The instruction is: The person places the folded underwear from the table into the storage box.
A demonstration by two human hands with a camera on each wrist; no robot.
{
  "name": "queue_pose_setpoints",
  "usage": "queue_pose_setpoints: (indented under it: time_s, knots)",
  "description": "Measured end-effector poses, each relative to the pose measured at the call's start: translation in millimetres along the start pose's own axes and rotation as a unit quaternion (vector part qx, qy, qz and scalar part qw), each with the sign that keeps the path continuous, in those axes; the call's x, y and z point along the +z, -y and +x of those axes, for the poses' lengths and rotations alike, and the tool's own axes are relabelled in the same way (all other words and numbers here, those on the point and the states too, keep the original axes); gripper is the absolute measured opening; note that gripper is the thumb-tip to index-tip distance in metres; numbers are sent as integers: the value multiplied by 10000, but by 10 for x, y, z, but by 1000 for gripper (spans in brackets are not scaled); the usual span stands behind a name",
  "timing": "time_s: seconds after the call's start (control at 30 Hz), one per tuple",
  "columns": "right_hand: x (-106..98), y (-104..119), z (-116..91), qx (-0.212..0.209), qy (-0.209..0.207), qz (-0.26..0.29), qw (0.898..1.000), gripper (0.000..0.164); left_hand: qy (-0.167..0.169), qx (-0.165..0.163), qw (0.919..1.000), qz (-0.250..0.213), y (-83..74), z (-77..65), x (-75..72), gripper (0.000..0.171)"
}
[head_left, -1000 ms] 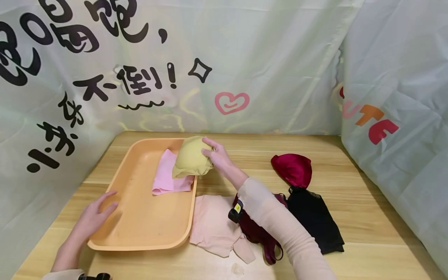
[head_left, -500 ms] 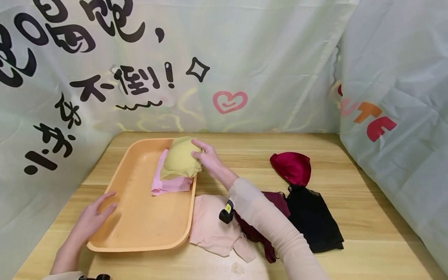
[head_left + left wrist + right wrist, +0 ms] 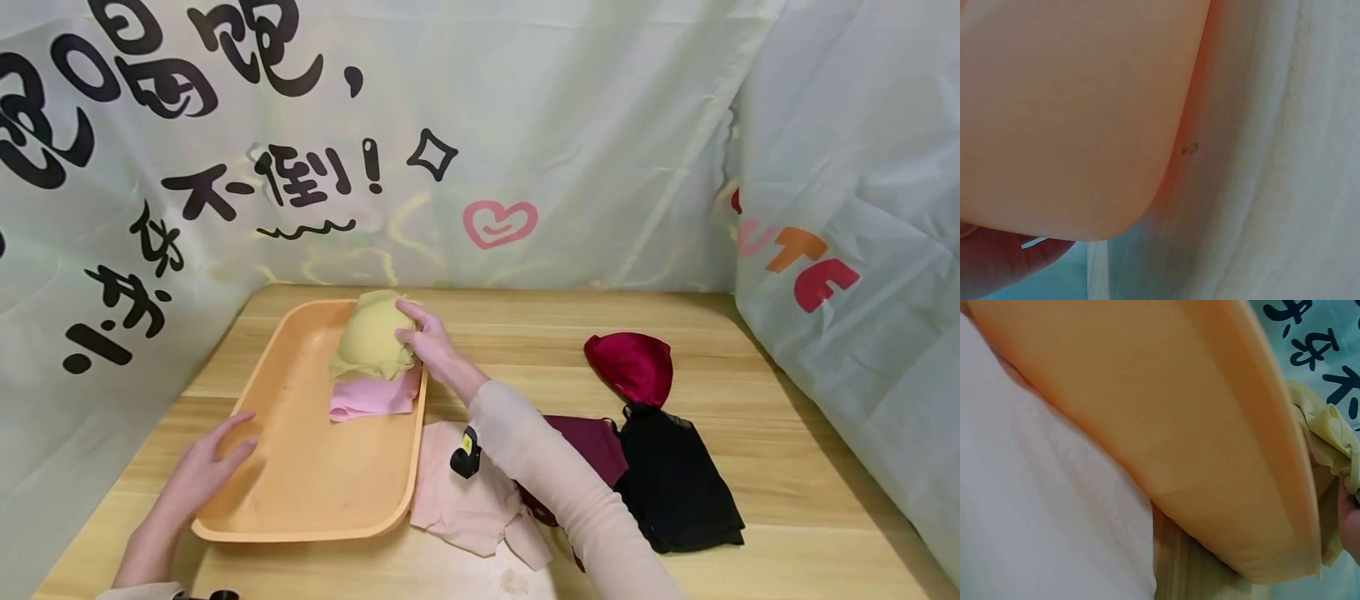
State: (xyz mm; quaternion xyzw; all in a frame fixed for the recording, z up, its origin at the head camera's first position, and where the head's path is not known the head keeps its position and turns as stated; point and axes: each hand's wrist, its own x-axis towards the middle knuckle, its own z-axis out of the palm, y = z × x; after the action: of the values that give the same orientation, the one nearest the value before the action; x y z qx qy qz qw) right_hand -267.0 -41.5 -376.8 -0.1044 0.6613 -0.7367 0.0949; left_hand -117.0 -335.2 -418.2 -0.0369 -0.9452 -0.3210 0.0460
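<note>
Right hand (image 3: pixel 433 340): pinching yellow garment (image 3: pixel 371 335) over far right of tray (image 3: pixel 322 487)
Left hand (image 3: pixel 201 473): loosely spread at tray's left rim

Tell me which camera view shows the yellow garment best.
The head view: there the yellow garment shows its broad face, the right hand holding one side. The right wrist view catches only a crumpled part at its right edge; the left wrist view shows none.
</note>
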Motion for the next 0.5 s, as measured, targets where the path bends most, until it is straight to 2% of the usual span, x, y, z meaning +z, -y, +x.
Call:
queue_pose_setpoints:
  time_s: [0.17, 0.33, 0.5]
  knots:
    - [40, -85, 45, 39, 64, -721, 9974, 53, 35, -17, 10000, 12, -12, -6, 4, 47]
    - [48, -112, 56, 16, 162, -1414, 9898, 55, -5, -24, 10000, 2, -23, -20, 15, 47]
    - [76, -40, 35, -22, 187, -2422, 9700, 57, 45, -68, 9999, -65, -25, -11, -5, 47]
